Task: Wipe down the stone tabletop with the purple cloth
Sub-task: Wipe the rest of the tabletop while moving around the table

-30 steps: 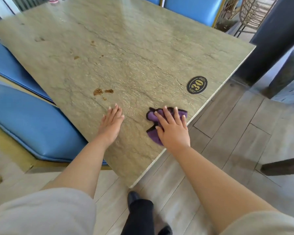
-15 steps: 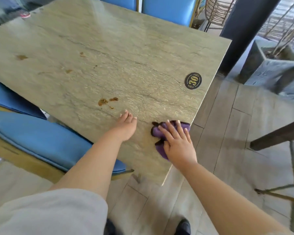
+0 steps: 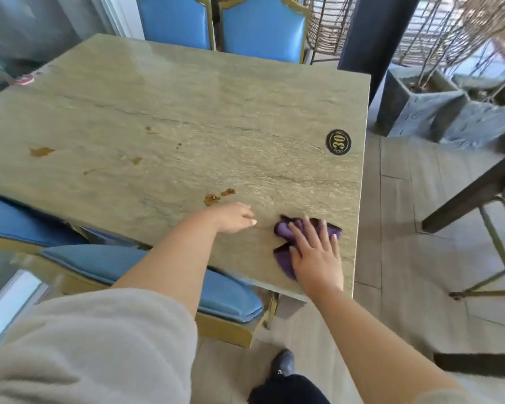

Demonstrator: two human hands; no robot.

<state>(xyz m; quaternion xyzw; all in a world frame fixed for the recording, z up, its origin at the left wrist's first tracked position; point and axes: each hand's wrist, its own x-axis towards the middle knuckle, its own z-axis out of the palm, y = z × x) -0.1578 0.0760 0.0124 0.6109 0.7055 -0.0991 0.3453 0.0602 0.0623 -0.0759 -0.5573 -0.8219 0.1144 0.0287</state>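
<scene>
The greenish stone tabletop [image 3: 204, 118] fills the middle of the view. My right hand [image 3: 317, 255] lies flat, fingers spread, pressing the purple cloth [image 3: 283, 230] onto the table near its right front corner. The cloth is crumpled and partly hidden under the palm. My left hand [image 3: 235, 218] rests on the stone a little to the left of the cloth, fingers loosely curled and holding nothing. Brown spill stains [image 3: 215, 196] sit just beyond the left hand. More brown spots [image 3: 41, 151] lie further left.
A round black "30" sticker [image 3: 338, 142] sits near the table's right edge. Blue padded chairs stand at the far side [image 3: 260, 27] and the near left [image 3: 146, 266]. A dark pillar [image 3: 373, 30], stone planters [image 3: 420, 109] and another table's dark leg [image 3: 473, 191] stand to the right.
The view has swung round the table's corner, so more of the far side shows. My right hand stays pressed on the cloth near the edge. My left hand's fingers have curled in.
</scene>
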